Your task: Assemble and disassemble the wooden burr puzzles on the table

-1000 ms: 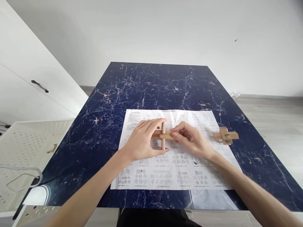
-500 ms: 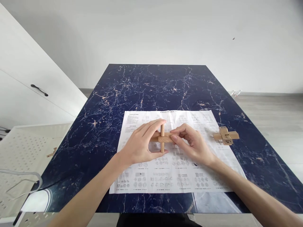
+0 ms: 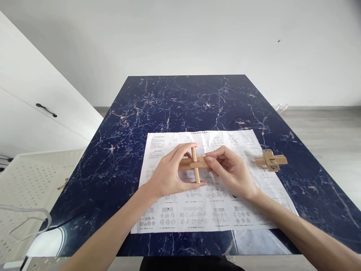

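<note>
A slim rod [image 3: 197,174] of pale, smooth wood is held between the left fingers [image 3: 182,149], by its far and near ends; it is slightly tilted, with the far end more to the left. At about its middle it is crossed by a thicker wooden bar [image 3: 201,162], whose right end is pinched by the right fingers [image 3: 216,165]. On the bar, a curved seam is seen at the crossing; whether two pieces are joined there cannot be told.

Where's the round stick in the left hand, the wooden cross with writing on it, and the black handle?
Round stick [image 3: 197,175]: head view, its lower half.
Wooden cross [image 3: 270,160]: head view, its middle.
Black handle [image 3: 46,110]: head view, its middle.
</note>
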The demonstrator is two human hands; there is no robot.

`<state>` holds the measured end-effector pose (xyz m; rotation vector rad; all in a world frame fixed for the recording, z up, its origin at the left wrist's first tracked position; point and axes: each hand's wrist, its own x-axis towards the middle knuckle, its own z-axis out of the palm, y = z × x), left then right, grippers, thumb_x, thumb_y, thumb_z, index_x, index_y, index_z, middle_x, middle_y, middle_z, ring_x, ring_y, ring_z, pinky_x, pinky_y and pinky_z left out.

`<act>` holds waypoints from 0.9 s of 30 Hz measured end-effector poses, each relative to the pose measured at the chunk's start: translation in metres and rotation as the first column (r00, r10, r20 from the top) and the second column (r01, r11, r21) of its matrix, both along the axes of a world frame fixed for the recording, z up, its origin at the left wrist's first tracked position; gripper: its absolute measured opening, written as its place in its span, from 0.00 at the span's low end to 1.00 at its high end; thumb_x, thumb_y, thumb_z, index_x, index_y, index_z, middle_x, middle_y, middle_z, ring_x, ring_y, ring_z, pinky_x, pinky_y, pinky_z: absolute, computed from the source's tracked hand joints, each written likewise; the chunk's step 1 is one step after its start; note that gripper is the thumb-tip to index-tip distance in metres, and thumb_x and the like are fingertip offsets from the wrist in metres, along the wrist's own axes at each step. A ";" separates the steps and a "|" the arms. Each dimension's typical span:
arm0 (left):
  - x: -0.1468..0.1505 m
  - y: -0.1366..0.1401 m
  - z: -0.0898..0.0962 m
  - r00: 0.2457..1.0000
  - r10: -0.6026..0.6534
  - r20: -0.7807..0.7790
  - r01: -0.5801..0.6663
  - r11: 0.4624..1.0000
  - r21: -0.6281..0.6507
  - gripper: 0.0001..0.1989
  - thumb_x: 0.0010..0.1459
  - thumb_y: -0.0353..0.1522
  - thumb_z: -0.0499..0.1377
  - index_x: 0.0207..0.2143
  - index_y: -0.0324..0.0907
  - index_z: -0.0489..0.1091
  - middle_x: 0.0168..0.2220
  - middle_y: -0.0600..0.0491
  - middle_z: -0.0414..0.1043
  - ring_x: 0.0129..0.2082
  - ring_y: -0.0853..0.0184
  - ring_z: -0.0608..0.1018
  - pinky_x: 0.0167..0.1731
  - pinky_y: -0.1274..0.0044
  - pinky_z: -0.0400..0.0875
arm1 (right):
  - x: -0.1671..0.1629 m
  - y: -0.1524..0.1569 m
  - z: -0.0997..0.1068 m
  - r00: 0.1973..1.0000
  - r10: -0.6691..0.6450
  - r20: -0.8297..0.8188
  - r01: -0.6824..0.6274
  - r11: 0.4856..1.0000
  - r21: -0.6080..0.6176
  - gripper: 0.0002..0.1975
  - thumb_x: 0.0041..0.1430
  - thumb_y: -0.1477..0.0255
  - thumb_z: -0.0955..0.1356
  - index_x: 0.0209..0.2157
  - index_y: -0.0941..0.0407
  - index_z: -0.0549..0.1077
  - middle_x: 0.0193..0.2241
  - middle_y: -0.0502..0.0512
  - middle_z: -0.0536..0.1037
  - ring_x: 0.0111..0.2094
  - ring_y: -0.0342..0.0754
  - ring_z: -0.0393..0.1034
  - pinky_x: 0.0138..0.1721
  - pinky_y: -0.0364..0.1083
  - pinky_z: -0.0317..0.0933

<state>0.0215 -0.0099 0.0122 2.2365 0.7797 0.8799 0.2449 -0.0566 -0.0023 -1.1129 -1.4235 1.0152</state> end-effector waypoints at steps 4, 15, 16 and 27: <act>0.001 0.001 -0.001 0.999 0.023 -0.038 -0.023 1.000 -0.015 0.46 0.53 0.45 0.77 0.68 0.54 0.58 0.63 0.48 0.72 0.55 0.53 0.81 0.54 0.60 0.80 | 0.002 0.005 0.006 0.996 0.050 -0.071 -0.057 0.994 -0.095 0.12 0.72 0.60 0.71 0.40 0.54 0.75 0.25 0.47 0.75 0.22 0.42 0.68 0.22 0.43 0.61; 0.003 0.002 0.002 0.999 0.040 -0.020 -0.042 0.996 -0.074 0.47 0.52 0.46 0.77 0.68 0.54 0.59 0.63 0.46 0.72 0.53 0.52 0.82 0.53 0.59 0.81 | 0.002 0.007 0.011 0.991 0.066 -0.115 -0.082 0.987 -0.136 0.16 0.70 0.56 0.73 0.39 0.54 0.75 0.24 0.48 0.76 0.20 0.42 0.66 0.21 0.43 0.60; 0.003 0.002 0.002 0.999 0.038 -0.020 -0.039 0.997 -0.069 0.47 0.52 0.46 0.77 0.68 0.54 0.59 0.63 0.46 0.72 0.54 0.52 0.81 0.53 0.59 0.81 | 0.002 0.007 0.010 0.990 0.070 -0.119 -0.087 0.987 -0.138 0.16 0.71 0.56 0.73 0.39 0.54 0.75 0.24 0.48 0.76 0.20 0.42 0.66 0.21 0.43 0.60; 0.003 0.002 0.000 0.999 0.010 0.036 -0.007 0.997 -0.076 0.48 0.49 0.49 0.78 0.67 0.53 0.61 0.62 0.46 0.73 0.57 0.50 0.80 0.57 0.58 0.78 | 0.001 0.007 0.009 0.984 0.088 -0.154 -0.117 0.974 -0.193 0.18 0.69 0.54 0.73 0.38 0.53 0.72 0.23 0.46 0.76 0.19 0.42 0.66 0.21 0.43 0.60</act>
